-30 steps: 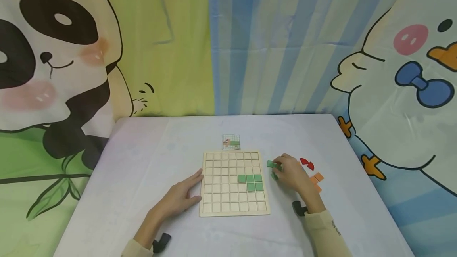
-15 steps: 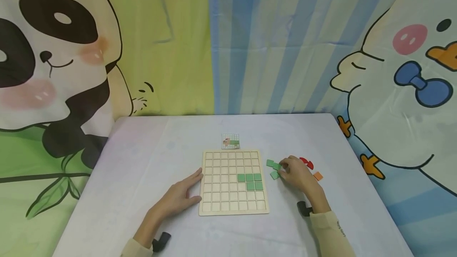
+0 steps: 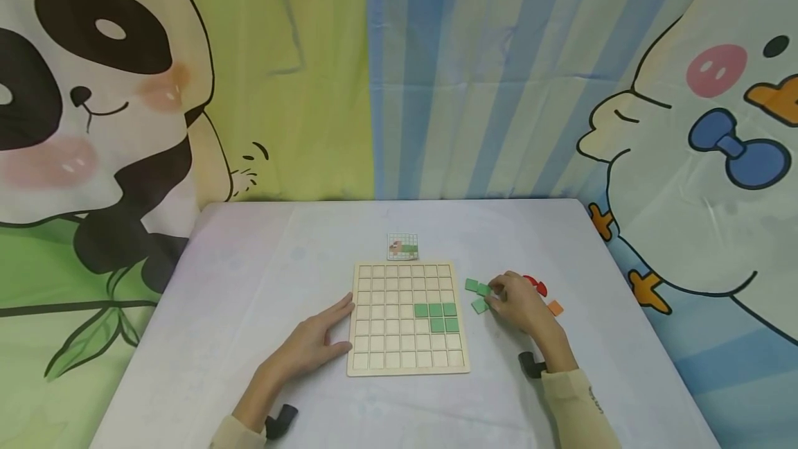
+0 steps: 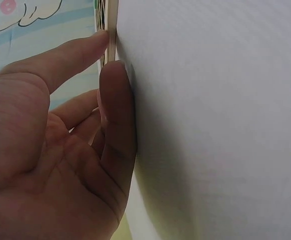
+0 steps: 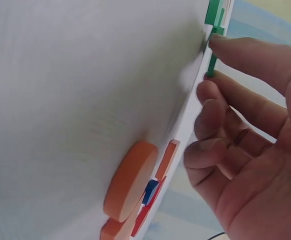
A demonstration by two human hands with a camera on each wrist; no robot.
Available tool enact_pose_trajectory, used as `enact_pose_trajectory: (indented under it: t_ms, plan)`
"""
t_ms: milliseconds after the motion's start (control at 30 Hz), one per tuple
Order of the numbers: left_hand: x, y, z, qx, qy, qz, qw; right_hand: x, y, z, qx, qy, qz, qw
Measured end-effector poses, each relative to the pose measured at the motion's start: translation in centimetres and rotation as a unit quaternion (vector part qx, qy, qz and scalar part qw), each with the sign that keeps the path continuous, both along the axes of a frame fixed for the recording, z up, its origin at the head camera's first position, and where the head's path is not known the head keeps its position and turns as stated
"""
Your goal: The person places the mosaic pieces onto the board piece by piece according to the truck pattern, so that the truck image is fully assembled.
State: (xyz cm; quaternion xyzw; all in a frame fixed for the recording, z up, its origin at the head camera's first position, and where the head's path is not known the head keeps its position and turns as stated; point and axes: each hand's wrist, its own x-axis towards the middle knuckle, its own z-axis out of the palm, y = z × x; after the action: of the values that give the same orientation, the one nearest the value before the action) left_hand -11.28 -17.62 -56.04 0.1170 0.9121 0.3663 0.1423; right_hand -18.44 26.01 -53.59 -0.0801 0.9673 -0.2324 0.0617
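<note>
A pale wooden grid board (image 3: 388,328) lies on the white table, with several green square tiles (image 3: 436,325) set in its right-hand cells. My left hand (image 3: 308,346) rests along the board's left edge, fingers fairly straight; in the left wrist view, fingertips meet the thin board edge (image 4: 112,25). To the right of the board, my right hand (image 3: 520,303) is low beside a few loose green tiles (image 3: 471,285). The right wrist view shows thumb and index finger pinching the edges of a green tile (image 5: 212,65), while the other fingers curl in.
A small pattern card (image 3: 402,247) lies behind the board. Red pieces (image 3: 541,289) and an orange tile (image 3: 556,307) are beyond the right hand. In the right wrist view, a thick orange piece (image 5: 128,185) and a small blue piece (image 5: 150,193) show below the fingers.
The right hand has shifted a little to the right, uncovering the loose green tiles and covering some orange pieces; it then holds almost still. The left hand stays at the board's edge.
</note>
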Motion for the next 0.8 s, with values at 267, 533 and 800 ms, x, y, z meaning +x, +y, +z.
enact_pose_trajectory:
  t_ms: [267, 533, 800]
  plan:
    - [0.0, 0.0, 0.1, 0.006, -0.005, 0.004, 1.0000, 0.4, -1.0, 0.7, -0.010, 0.023, 0.014, 0.9996]
    - [-0.1, -0.1, 0.0, 0.010, -0.003, -0.001, 0.9999, 2.4, -5.2, 0.9, 0.016, 0.042, 0.068, 0.9967]
    - [0.0, 0.0, 0.0, 0.010, -0.003, 0.000, 1.0000, 4.4, -8.9, 0.6, 0.011, 0.047, 0.129, 0.9905]
